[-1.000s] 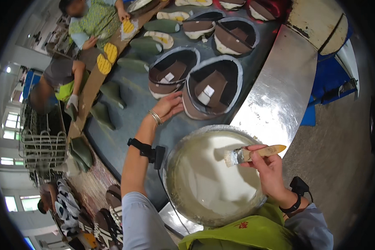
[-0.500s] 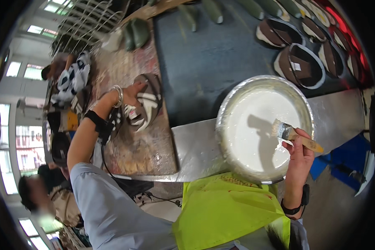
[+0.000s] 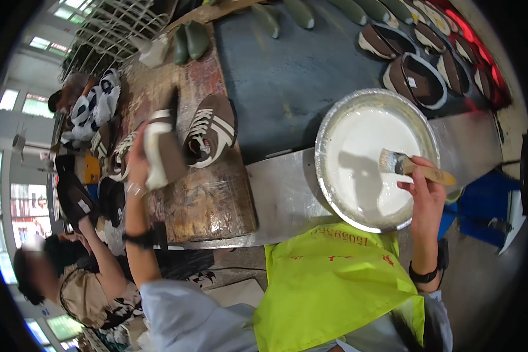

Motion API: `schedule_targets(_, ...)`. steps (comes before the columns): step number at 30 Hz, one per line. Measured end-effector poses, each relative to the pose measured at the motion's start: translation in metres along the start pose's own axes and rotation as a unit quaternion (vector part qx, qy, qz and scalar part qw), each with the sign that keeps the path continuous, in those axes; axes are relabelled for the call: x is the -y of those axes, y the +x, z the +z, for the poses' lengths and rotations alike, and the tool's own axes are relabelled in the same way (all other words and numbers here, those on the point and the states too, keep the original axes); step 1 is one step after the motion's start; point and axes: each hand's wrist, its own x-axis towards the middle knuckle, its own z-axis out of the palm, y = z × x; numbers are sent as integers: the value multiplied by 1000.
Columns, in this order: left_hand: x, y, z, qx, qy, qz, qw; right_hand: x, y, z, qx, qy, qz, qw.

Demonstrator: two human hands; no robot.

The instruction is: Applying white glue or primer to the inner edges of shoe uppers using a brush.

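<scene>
Bright scene, windows [image 3: 32, 202] at left blown out. My left hand [image 3: 136, 167] and its shoe [image 3: 165, 152] blur badly; my brush [image 3: 400, 163] reads sharper (its shadow darkens the white liquid [image 3: 387, 129]). Sheen on the metal strip [image 3: 287, 182], fisheye bending, black rim.

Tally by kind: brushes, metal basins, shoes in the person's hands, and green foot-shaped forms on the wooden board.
Brush, in right hand: 1
Metal basin: 1
Brown-and-white shoe, in left hand: 1
Green foot-shaped forms: 2
Total: 5
</scene>
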Motion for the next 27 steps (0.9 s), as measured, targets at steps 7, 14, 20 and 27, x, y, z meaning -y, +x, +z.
schedule_targets(7,89,-167,-29,-341,137,-23,930,-67,66,6,107,-148,-32,983)
schedule_targets(14,-64,-105,165,17,104,132,986,-72,78,7,112,-474,-92,868)
schedule_targets(20,-124,-40,209,235,-206,-30,949,-35,64,-1,185,-67,-46,979)
schedule_targets(27,-99,-25,241,369,-273,-345,819,-14,61,21,256,-115,-131,951)
